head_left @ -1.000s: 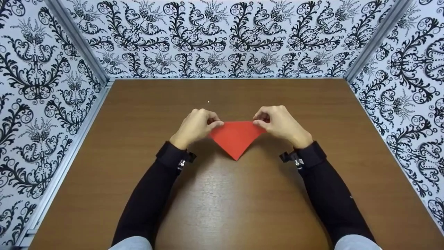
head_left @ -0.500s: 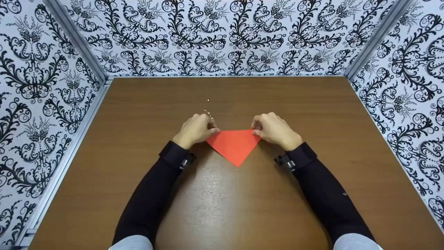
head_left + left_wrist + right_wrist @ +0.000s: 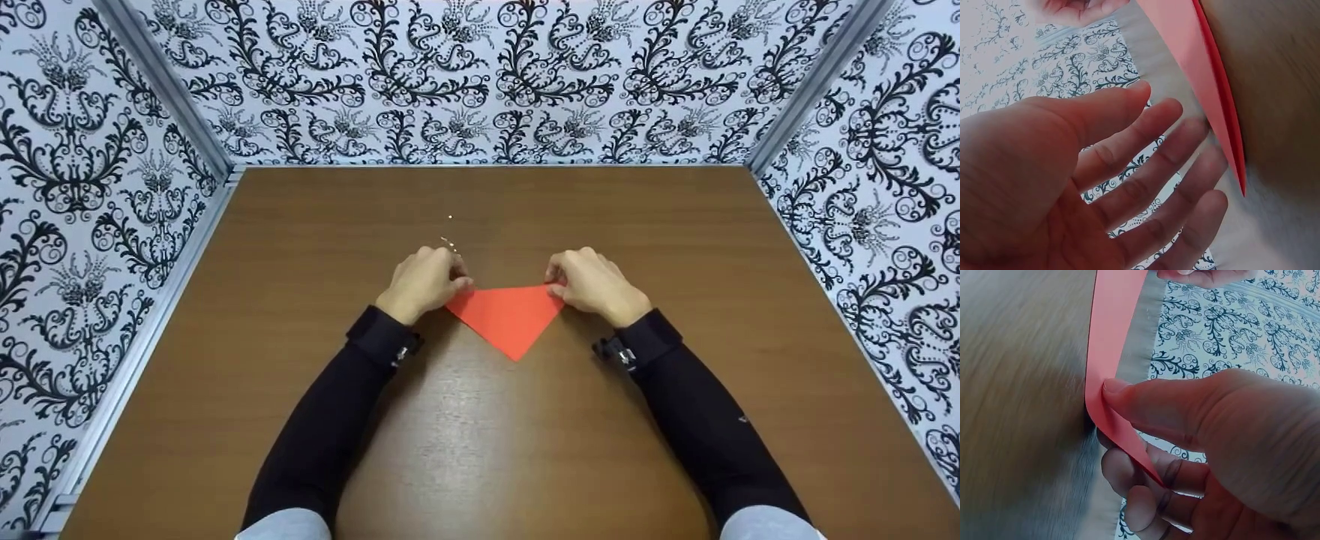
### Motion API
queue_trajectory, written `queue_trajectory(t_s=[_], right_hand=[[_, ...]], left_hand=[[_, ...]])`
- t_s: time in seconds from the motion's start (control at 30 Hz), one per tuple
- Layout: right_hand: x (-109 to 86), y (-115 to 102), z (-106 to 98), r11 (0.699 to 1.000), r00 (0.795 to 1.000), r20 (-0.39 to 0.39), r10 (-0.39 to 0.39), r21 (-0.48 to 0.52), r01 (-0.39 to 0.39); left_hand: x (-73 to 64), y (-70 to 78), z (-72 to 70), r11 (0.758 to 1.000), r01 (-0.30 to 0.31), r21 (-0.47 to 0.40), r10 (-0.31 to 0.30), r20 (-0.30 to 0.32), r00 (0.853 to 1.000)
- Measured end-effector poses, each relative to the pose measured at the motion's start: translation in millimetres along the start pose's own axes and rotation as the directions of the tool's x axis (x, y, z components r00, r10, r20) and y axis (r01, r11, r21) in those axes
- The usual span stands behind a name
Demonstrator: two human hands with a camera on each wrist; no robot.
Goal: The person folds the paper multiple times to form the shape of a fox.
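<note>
A sheet of red paper [image 3: 506,319], folded to a triangle, lies on the wooden table with one corner toward the person. My left hand [image 3: 426,279] is at its left corner. In the left wrist view the thumb and fingers of that hand [image 3: 1100,169] are spread apart beside the paper [image 3: 1202,62], whose two layers show along the edge. On the other side my right hand [image 3: 596,279] pinches the right corner. The right wrist view has the thumb [image 3: 1145,402] pressed on the paper [image 3: 1109,326], its tip bending over the curled fingers.
Small bright specks [image 3: 450,241] show on the tabletop [image 3: 510,210] beyond the left hand. Panels with black floral patterns [image 3: 480,67] stand behind and on both sides, joined by metal rails. Dark bands with small cameras [image 3: 622,352] are on both wrists.
Both hands have come down and nearer the person with the red paper, which now lies flatter on the table. Over the last half second the paper's far edge dropped slightly; the hands barely moved.
</note>
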State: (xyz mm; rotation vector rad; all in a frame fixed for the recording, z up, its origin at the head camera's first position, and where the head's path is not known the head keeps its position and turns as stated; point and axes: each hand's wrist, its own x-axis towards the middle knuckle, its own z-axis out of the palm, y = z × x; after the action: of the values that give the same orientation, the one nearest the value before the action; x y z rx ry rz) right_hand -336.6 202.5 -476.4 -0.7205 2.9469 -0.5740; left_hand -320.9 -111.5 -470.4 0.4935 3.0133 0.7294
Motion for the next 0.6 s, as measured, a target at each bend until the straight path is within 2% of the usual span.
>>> queue_trajectory(t_s=[0.1,0.2,0.3,0.4,0.5,0.6], right_hand=[[0.0,1,-1,1.000,1.000,0.001,0.002,-0.001,-0.002],[0.3,1,-1,1.000,1.000,0.001,0.008,0.000,-0.008],[0.9,1,-1,1.000,1.000,0.000,0.013,-0.002,-0.013],[1.2,0,-1,1.000,1.000,-0.002,0.019,-0.008,-0.019],[1.1,1,-2,1.000,1.000,-0.003,0.021,-0.017,-0.021],[1.0,1,-2,0.999,1.000,-0.006,0.022,-0.023,-0.022]], left_hand=[[-0.6,2.5,0.5,0.999,-0.037,0.022,0.038,-0.008,0.999],[-2.1,7.2,0.9,0.994,-0.107,0.034,0.107,0.007,0.994],[-4.3,13.2,2.2,0.977,-0.211,0.038,0.209,0.036,0.977],[-7.9,21.1,3.9,0.950,-0.310,0.047,0.307,0.065,0.950],[-12.3,29.5,5.6,0.932,-0.357,0.058,0.351,0.087,0.932],[-16.4,36.8,6.7,0.929,-0.364,0.069,0.357,0.101,0.929]])
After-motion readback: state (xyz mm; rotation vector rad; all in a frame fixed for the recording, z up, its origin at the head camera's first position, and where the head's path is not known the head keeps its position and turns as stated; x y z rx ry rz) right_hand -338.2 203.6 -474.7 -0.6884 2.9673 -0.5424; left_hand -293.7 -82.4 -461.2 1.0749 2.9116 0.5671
